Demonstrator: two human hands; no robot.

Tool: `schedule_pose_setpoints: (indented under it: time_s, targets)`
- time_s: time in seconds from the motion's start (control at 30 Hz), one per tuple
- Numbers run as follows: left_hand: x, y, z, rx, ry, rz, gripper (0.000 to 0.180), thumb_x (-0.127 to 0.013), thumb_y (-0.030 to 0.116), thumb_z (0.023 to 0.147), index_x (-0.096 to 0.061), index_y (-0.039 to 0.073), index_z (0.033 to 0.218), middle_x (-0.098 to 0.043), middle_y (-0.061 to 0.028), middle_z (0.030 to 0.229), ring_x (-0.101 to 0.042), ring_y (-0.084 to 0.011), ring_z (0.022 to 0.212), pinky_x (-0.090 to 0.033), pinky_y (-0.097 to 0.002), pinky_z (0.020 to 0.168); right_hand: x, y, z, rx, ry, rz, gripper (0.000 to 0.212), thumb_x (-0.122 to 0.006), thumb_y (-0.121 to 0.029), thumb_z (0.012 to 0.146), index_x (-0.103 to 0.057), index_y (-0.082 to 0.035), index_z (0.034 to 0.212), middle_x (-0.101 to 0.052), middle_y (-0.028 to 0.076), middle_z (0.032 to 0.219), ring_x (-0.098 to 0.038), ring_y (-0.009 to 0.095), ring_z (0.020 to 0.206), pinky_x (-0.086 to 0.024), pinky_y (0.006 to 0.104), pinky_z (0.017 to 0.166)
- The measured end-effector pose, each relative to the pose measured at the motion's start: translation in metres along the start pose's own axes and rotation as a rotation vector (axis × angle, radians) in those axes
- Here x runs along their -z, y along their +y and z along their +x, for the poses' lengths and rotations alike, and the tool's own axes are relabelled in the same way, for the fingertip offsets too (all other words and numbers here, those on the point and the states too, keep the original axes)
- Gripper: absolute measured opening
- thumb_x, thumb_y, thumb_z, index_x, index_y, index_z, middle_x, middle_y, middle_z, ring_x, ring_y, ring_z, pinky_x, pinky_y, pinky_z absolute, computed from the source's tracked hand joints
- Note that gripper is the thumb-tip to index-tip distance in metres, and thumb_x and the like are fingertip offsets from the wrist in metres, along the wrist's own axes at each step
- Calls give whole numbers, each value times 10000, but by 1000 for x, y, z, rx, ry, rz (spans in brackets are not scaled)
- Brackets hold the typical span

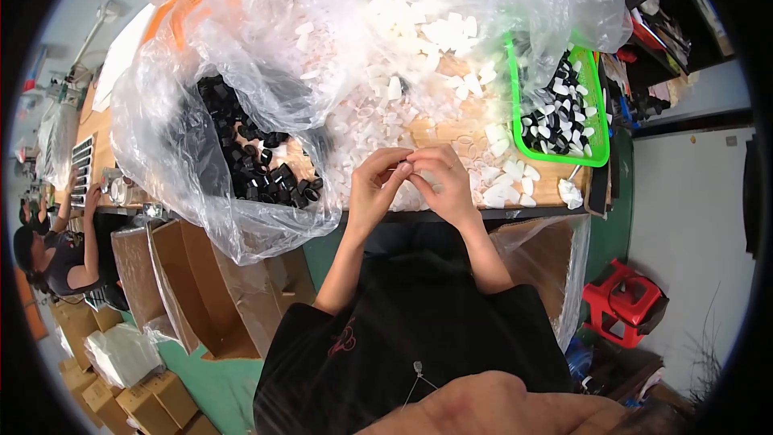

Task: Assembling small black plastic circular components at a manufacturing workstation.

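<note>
Meeting at the fingertips above the near edge of a pale wooden tabletop [549, 180], the left hand [377, 184] and the right hand [447, 184] are drawn together, thumbs and forefingers bunched; whether either is clamped on a small piece, I cannot tell. Just beyond them spread translucent plastic pieces [374, 122], thin and loosely heaped, with smooth opaque white pieces [502, 192] to the right. Glossy, stubby black pieces [282, 184] lie at left, inside a crinkled clear bag [149, 141]. A bright green basket [516, 105] holds mixed black and white ones. Around the table are an open cardboard box [193, 286], green floor [205, 383] and a red plastic stool [632, 300]
</note>
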State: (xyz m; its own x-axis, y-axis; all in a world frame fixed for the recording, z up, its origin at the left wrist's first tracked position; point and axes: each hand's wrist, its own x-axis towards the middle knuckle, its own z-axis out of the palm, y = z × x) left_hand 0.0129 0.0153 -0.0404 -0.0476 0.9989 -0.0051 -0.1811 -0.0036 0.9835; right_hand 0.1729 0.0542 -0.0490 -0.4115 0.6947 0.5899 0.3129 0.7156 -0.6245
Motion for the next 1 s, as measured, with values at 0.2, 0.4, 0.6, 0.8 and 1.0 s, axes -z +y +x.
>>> schedule_pose_setpoints:
  time_s: [0.2,0.4,0.6,0.8,1.0]
  targets:
    - [-7,1,-5,-166,145,140,223,-659,-30,902,-681,-42,1124,-627,-98,1038,-664,-178,958,-565,-266,822,1,-12,10,-521,1,538,160,-692,-62,895,-664,-10,1044,-644,99,1026,-649,224,914,-516,293,763]
    - [-13,-16,-12,-242,240,102,119,-657,-72,889,-672,-54,1006,-617,-92,967,-654,-150,853,-555,-246,763,-9,-16,1,-490,-35,411,149,-647,-19,918,-637,35,1057,-629,106,1009,-634,184,870,-510,278,772]
    - [10,6,-10,-169,123,550,175,-654,-61,879,-678,-4,1042,-663,-127,954,-674,-190,831,-545,-300,745,-6,-14,-5,-453,28,205,117,-637,-22,915,-656,2,1029,-645,119,974,-642,222,849,-507,302,757]
    - [114,7,-14,-122,540,1471,249,-611,-3,828,-674,65,1058,-594,-128,1088,-554,-358,981,-460,-437,868,93,42,-8,-347,553,-362,163,-621,-48,940,-661,10,1087,-639,119,1065,-613,229,955,-492,333,867]
    - [154,-10,-28,-85,418,1389,150,-675,38,824,-648,23,971,-614,-140,1025,-588,-348,922,-478,-437,816,122,66,-9,-390,543,-639,197,-635,-35,908,-673,-36,1101,-615,134,1163,-574,270,1118,-479,349,908]
